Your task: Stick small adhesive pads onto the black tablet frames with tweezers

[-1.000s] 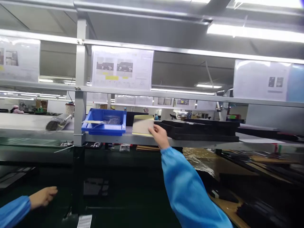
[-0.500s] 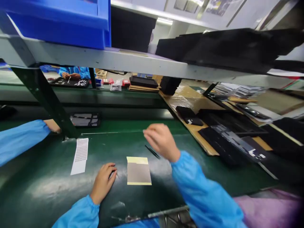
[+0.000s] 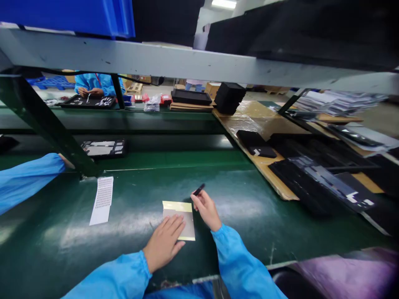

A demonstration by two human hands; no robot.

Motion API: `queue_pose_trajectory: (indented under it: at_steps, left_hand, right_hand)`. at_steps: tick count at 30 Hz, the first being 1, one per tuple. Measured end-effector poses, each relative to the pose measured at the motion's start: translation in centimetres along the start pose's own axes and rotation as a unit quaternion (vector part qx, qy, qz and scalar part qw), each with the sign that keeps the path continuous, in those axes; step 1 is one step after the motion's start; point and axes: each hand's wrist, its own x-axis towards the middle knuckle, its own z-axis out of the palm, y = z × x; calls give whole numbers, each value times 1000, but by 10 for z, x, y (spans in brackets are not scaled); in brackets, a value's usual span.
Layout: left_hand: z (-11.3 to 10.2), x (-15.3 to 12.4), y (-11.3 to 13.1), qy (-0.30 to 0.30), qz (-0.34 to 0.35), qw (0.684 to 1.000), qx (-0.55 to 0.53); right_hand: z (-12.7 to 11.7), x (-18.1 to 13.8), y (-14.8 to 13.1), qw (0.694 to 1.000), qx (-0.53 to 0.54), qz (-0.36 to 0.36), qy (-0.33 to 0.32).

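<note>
Left hand (image 3: 163,243) now flat on sheet (image 3: 179,216); right hand (image 3: 205,209) has pinched tweezers (image 3: 198,189).

Grey shelf (image 3: 174,62) spans a green workbench (image 3: 249,199) under ceiling light (image 3: 223,3).

My left hand (image 3: 163,247) is now lying flat on the lower part of the yellow-edged sheet (image 3: 179,218) at the frame's lower centre, no longer beside it. My right hand (image 3: 205,209) is now lower, holding the black tweezers (image 3: 198,189) at the sheet's right edge.
</note>
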Motion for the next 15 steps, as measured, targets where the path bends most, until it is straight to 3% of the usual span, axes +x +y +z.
queue_pose_trajectory:
  at_steps: [2, 4, 8, 15]
  left_hand:
    - [-2, -3, -3, -9, 1, 1000, 2]
    - [-5, -3, -3, -10, -8, 1000, -2]
    - [-8, -1, 3, 4, -29, 999, -30]
    - [-10, 2, 6, -19, -42, 997, -62]
  right_hand:
    - [17, 7, -14, 974, 199, 92, -65]
    - [32, 16, -25, 940, 282, 144, -126]
    - [45, 30, -32, 923, 285, 180, -186]
    - [52, 26, -26, 921, 265, 216, -183]
